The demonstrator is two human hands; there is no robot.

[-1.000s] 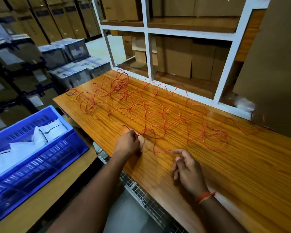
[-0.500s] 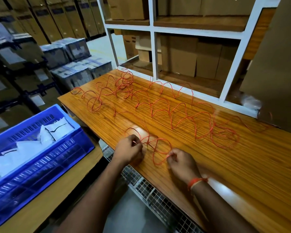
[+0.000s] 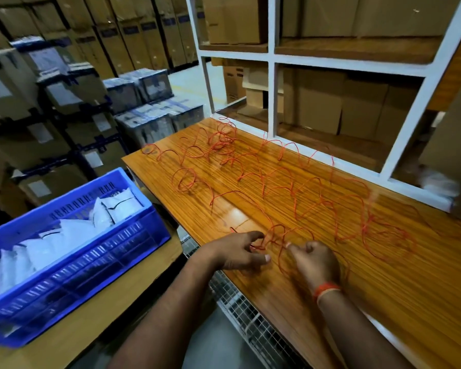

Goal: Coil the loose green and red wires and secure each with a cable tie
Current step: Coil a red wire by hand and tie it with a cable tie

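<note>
A long red wire (image 3: 290, 182) lies in loose loops across the wooden tabletop (image 3: 383, 275). Near the front edge my left hand (image 3: 237, 251) holds a few small loops of it between thumb and fingers. My right hand (image 3: 314, 262) is just to the right, pinching the wire at its fingertips, and a loop hangs below and around that hand. No green wire or cable tie is visible.
A blue plastic crate (image 3: 64, 249) with white packets stands on a lower surface at the left. A white-framed shelf (image 3: 272, 89) with cardboard boxes borders the table's far side. A wire-mesh rack (image 3: 245, 320) runs under the front edge. Stacked boxes fill the far left.
My right hand moved left, close to my left hand, drawing wire with it. Small loops have gathered in my left hand. The camera view shifted right.
</note>
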